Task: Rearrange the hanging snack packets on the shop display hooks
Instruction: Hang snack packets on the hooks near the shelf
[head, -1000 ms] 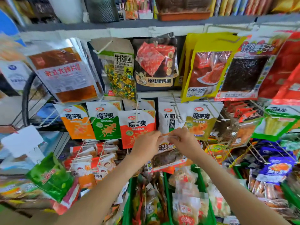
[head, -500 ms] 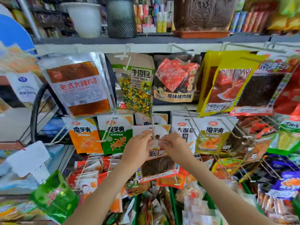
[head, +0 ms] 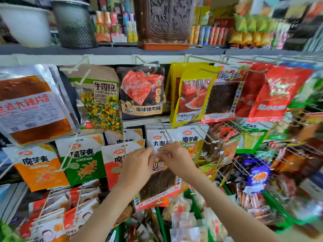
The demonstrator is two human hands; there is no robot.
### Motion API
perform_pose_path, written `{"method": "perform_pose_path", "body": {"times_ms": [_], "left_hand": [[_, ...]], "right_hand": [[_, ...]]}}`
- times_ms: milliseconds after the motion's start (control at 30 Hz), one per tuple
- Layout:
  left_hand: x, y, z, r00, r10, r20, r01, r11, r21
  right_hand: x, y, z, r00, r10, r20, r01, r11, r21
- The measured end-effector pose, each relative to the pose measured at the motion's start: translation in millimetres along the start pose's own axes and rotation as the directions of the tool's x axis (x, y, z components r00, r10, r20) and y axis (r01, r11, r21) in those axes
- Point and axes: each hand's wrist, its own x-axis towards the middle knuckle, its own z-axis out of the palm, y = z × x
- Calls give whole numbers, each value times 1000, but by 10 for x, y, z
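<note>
A snack packet with a dark window and red-white border (head: 158, 186) hangs below my two hands in the middle of the display. My left hand (head: 138, 165) pinches its top edge from the left. My right hand (head: 174, 158) pinches the same top edge from the right. Both hands sit just below a wire hook (head: 166, 132) that sticks out in front of a white packet (head: 161, 139). Red-white (head: 113, 165), green (head: 83, 161) and orange (head: 39, 168) packets hang in a row to the left. The held packet's hanging hole is hidden by my fingers.
Larger bags hang on the top row: a clear bag of brown slices (head: 33, 105), a beef grain bag (head: 99, 100), a dark pork jerky bag (head: 141, 91), yellow (head: 190, 95) and red bags (head: 277, 95). Bare wire hooks (head: 204, 135) jut out at the right. Green baskets (head: 160, 222) of packets sit below.
Both hands have risen with the dark-window packet, from the lower rows up to the hook by the white packet. The camera view tilted upward, showing more of the top shelf.
</note>
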Motion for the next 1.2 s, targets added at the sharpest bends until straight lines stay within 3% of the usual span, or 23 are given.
{"method": "perform_pose_path", "body": {"times_ms": [233,533,700,933,1200], "left_hand": [[795,922,1,981,131,-141,-144,986,-87],[2033,2205,316,912,211,-351,-236,971,-30],[2537,2712,560,904,151,-399,-159,987,14],[2863,2876,792,930,65,-362,-42,997,71],[2834,2916,794,880,110,-462,-71,992,102]], "right_hand": [[61,196,-1197,959,65,-276,-61,998,25],[434,939,-2691,796,-103,-596,3,986,-166],[683,1414,-3209,774,-85,-628,22,994,-108],[969,1775,-3361,816,-93,-571,70,996,-63],[1022,1808,-3497,861,-92,-500,113,993,13]]}}
